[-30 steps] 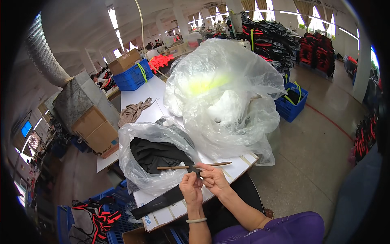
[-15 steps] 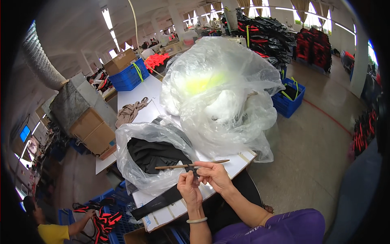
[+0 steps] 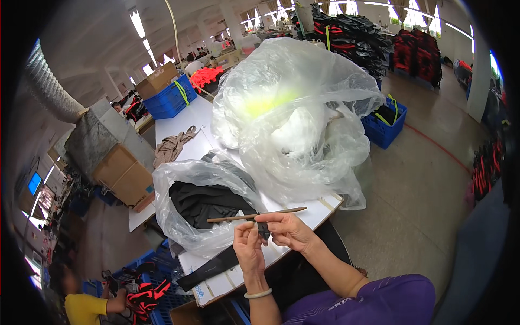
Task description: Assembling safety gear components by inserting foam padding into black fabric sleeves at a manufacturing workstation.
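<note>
A thin brown pointed stick (image 3: 233, 218) lies crosswise at my right hand (image 3: 291, 232), its index finger stretched along it and the other fingers curled. Below the stick, a small black fabric piece (image 3: 264, 232) is gripped between both hands. My left hand (image 3: 249, 250) pinches with thumb and fingertips at the piece's left side; its exact hold is partly hidden. Just beyond the hands, an opened clear plastic bag (image 3: 162, 189) contains many black fabric pieces (image 3: 200, 203). A long black strip (image 3: 208, 275) stretches along the table's front edge, beside my left wrist.
A big clear plastic bag (image 3: 303, 181) with white and yellow contents covers much of the white table (image 3: 227, 281). Brown cloth (image 3: 172, 147) and a blue crate (image 3: 168, 103) sit farther back. Another person (image 3: 84, 303) handles black-and-red goods at lower left. Another blue crate (image 3: 382, 135) stands right.
My left hand has shifted slightly left and up, while the right hand still holds the stick. The person at lower left has moved rightward. The whole view has shifted a little.
</note>
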`<state>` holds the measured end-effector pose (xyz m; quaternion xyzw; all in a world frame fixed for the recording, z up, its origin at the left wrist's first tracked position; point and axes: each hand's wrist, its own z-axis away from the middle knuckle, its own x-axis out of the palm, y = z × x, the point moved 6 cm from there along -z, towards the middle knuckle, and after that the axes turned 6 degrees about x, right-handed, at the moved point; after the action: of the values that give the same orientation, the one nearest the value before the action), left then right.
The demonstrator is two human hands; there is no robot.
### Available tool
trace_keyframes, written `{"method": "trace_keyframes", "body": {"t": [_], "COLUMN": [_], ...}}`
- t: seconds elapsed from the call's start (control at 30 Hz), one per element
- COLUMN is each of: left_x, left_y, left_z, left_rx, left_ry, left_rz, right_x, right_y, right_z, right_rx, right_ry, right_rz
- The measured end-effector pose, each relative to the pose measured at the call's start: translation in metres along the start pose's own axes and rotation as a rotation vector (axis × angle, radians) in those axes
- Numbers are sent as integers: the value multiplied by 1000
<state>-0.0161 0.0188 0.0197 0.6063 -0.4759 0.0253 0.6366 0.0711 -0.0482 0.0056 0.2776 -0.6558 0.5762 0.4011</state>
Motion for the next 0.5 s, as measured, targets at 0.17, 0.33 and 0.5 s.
{"method": "trace_keyframes", "body": {"t": [0.17, 0.33, 0.5], "left_x": [-5, -2, -16], "left_y": [4, 8, 12], "left_z": [2, 2, -2], "left_rx": [117, 219, 234], "left_ry": [-155, -200, -222], "left_rz": [-367, -603, -1030], "right_x": [-12, -17, -22], "right_y": [-1, 2, 8], "right_z": [2, 2, 7], "right_rx": [-48, -91, -200], "right_ry": [-27, 105, 269], "right_rz": [44, -86, 121]}}
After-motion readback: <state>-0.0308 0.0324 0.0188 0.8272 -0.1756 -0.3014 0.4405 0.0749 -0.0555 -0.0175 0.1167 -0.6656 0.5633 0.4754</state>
